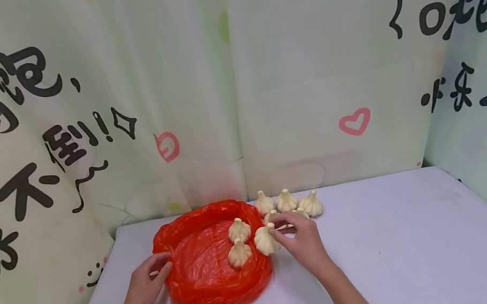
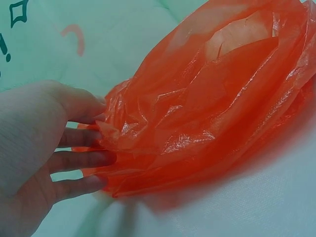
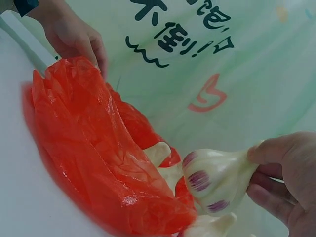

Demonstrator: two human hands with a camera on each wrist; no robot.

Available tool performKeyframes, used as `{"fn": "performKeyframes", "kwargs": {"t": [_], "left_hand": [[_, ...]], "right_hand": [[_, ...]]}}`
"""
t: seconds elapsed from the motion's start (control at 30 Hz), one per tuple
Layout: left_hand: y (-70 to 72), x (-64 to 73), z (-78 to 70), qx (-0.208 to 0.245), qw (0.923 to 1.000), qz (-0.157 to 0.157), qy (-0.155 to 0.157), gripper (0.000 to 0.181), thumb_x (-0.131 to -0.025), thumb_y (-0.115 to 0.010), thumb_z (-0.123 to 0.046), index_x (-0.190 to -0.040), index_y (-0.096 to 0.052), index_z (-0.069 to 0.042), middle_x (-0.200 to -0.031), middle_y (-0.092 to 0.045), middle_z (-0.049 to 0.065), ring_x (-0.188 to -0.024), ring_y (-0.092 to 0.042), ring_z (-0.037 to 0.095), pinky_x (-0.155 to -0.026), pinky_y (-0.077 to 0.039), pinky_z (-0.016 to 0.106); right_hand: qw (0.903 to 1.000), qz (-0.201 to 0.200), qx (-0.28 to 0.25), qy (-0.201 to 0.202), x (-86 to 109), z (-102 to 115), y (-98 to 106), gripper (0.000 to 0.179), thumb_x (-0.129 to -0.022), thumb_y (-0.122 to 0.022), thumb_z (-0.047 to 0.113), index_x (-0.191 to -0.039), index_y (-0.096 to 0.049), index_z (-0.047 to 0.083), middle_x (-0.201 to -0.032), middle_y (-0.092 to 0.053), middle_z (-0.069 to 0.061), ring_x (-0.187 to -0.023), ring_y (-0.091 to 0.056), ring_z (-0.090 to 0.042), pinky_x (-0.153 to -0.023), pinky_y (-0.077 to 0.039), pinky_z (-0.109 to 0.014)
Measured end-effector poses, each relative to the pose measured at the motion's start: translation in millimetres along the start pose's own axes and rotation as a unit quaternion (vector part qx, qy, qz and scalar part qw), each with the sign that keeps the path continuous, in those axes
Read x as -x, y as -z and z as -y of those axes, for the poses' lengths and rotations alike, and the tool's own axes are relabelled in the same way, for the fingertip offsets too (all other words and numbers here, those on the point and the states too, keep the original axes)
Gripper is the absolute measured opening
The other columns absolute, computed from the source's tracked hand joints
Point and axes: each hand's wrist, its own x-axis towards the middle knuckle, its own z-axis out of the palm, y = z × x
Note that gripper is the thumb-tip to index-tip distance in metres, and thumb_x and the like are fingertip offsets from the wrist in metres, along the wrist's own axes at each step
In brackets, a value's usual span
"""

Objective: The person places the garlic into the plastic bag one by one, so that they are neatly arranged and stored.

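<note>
A red plastic bag (image 1: 198,285) lies spread with its mouth facing up. Inside it, by the right wall, are two garlic bulbs (image 1: 239,253). My left hand (image 1: 149,282) pinches the bag's left rim, thumb on one side and fingers on the other in the left wrist view. My right hand (image 1: 299,237) pinches another garlic bulb (image 3: 217,180) by its stem, close over the bag's right rim. Purple streaks show on that bulb in the right wrist view. Beyond this hand, several garlic bulbs (image 1: 286,201) sit together on the table, some partly hidden by it.
The white table (image 1: 411,242) reaches out to the right of the bag. A pale curtain (image 1: 285,85) with black lettering and coloured shapes hangs behind the table and along both sides.
</note>
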Motion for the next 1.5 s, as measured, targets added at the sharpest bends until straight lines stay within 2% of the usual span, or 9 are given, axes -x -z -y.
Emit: {"fn": "performKeyframes", "kwargs": {"t": [0.27,0.47,0.63,0.87,1.17,1.33,1.5], "left_hand": [[-0.9,1.6,0.4,-0.001,1.0,-0.003,0.004,0.037,-0.095,-0.06,-0.024,-0.13,-0.057,-0.012,-0.127,-0.061,0.014,-0.116,-0.058,0.03,-0.095,-0.054,0.043],[-0.3,2.1,-0.7,-0.003,1.0,-0.004,0.0,0.037,-0.095,-0.06,-0.022,-0.13,-0.057,-0.01,-0.127,-0.061,0.015,-0.116,-0.058,0.03,-0.094,-0.055,0.044],[-0.4,1.5,0.2,-0.005,1.0,-0.001,0.001,0.037,-0.096,-0.06,-0.024,-0.13,-0.057,-0.012,-0.127,-0.061,0.013,-0.116,-0.058,0.029,-0.095,-0.055,0.043],[-0.2,0.4,0.4,-0.003,1.0,-0.001,-0.004,0.036,-0.095,-0.06,-0.024,-0.129,-0.057,-0.012,-0.125,-0.062,0.013,-0.115,-0.058,0.029,-0.094,-0.055,0.044],[-1.3,2.6,1.6,-0.003,0.9999,0.004,0.009,0.037,-0.096,-0.059,-0.023,-0.13,-0.057,-0.012,-0.128,-0.061,0.014,-0.117,-0.058,0.03,-0.095,-0.054,0.044],[-1.6,1.7,2.1,-0.007,1.0,0.002,0.005,0.036,-0.096,-0.059,-0.022,-0.13,-0.057,-0.012,-0.128,-0.061,0.014,-0.117,-0.058,0.03,-0.095,-0.054,0.044],[-1.3,0.3,2.6,-0.007,1.0,0.003,0.001,0.036,-0.096,-0.059,-0.022,-0.13,-0.057,-0.012,-0.127,-0.061,0.014,-0.116,-0.058,0.03,-0.094,-0.055,0.044]], "right_hand": [[0.9999,0.002,0.007,-0.008,-1.0,3,-2,0.023,-0.082,-0.076,0.008,-0.105,-0.071,0.008,-0.102,-0.071,-0.003,-0.09,-0.069,-0.017,-0.077,-0.06,-0.03],[1.0,0.004,0.002,-0.004,-2.5,6,-4,0.022,-0.082,-0.075,0.008,-0.104,-0.071,0.011,-0.102,-0.071,-0.002,-0.091,-0.069,-0.016,-0.076,-0.059,-0.025],[1.0,0.003,-0.002,0.002,-3.8,10,-6,0.021,-0.083,-0.075,0.009,-0.103,-0.071,0.014,-0.102,-0.071,-0.002,-0.092,-0.069,-0.018,-0.076,-0.06,-0.029],[0.9997,0.006,-0.025,0.006,-6.5,13,-10,0.021,-0.082,-0.075,0.007,-0.102,-0.071,0.013,-0.1,-0.071,-0.004,-0.091,-0.07,-0.023,-0.078,-0.06,-0.041],[0.9995,0.006,-0.026,0.013,-7.6,16,-13,0.021,-0.082,-0.075,0.007,-0.101,-0.072,0.014,-0.098,-0.071,-0.003,-0.089,-0.069,-0.018,-0.077,-0.06,-0.035],[0.9994,0.007,-0.021,0.026,-9.8,21,-14,0.022,-0.083,-0.075,0.009,-0.104,-0.071,0.014,-0.101,-0.071,-0.002,-0.091,-0.069,-0.018,-0.077,-0.06,-0.032],[0.9996,0.007,-0.019,0.022,-12.4,24,-16,0.022,-0.083,-0.075,0.01,-0.104,-0.071,0.014,-0.101,-0.072,-0.002,-0.091,-0.069,-0.017,-0.077,-0.06,-0.03]]}}
